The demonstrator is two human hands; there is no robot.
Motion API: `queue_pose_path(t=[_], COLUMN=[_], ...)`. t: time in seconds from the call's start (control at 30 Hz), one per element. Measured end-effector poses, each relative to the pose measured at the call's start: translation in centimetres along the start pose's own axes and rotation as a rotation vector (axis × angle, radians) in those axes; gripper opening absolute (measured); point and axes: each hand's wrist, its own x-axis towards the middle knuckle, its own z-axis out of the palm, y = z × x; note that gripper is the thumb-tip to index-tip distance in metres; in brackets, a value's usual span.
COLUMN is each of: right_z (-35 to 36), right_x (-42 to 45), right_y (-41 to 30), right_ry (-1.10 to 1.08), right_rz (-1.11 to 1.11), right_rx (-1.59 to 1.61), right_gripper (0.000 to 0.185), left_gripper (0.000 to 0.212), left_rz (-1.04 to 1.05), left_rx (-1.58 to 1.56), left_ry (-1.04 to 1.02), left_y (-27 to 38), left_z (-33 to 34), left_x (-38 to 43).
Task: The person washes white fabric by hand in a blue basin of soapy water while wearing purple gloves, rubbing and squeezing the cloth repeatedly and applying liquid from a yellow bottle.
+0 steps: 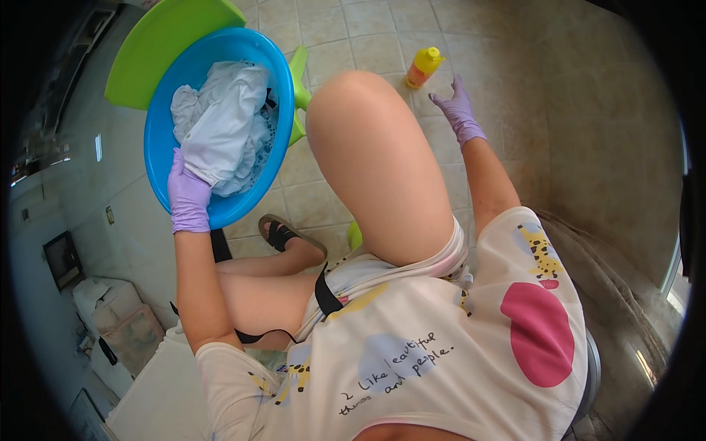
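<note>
My left hand (188,193), in a purple rubber glove, is in the near left part of a blue plastic basin (285,105). Its thumb lies by the edge of a wet white garment (220,127), and its fingers are hidden under the cloth. Soapy water with bubbles (265,149) shows along the garment's right side. My right hand (459,107), gloved the same way, is held out over the floor with thumb and fingers apart and nothing in it. Just beyond it, to the left, a yellow bottle (423,67) with a yellow cap stands on the tiles.
The basin rests on a bright green plastic chair (165,49). My raised knee (358,105) is between the basin and the bottle. A sandalled foot (287,237) is on the tiled floor below the basin. Brown fabric (606,286) hangs at the right.
</note>
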Motion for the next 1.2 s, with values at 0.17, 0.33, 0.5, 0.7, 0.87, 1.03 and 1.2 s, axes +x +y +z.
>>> queue_pose_path(t=[0.17,0.33,0.5,0.7,0.87,1.03,1.2], right_z=[4.0,5.5,6.0,2.4,-2.8,-7.4,-8.0], right_x=[3.0,5.2,6.1,5.7,5.2,-0.3,-2.4], right_y=[-3.4,-3.7,-3.6,-9.3,-19.3,-31.8,-38.6], right_ry=[0.151,0.111,0.214,-0.093,0.011,-0.235,-0.465], right_rz=[-0.009,0.037,-0.055,-0.105,-0.493,-0.760,-0.915], right_rx=[0.049,0.478,0.467,0.659,0.538,0.615,0.519], right_gripper=[0.103,0.068,0.051,0.044,0.046,0.043,0.046], left_gripper=[0.044,0.043,0.039,0.040,0.040,0.040,0.040], left_rz=[0.028,0.161,0.177,0.102,0.113,0.113,0.081], left_rx=[-0.057,-0.069,-0.128,-0.265,-0.288,-0.333,-0.350], left_ry=[-0.007,0.125,0.134,-0.040,-0.074,-0.084,-0.119], left_y=[0.1,-0.6,-0.4,-0.7,-0.8,-0.7,-0.5], left_z=[0.4,3.6,3.7,1.8,2.2,2.4,2.8], left_x=[0.1,-0.5,-1.4,-0.6,-0.4,-0.8,-0.5])
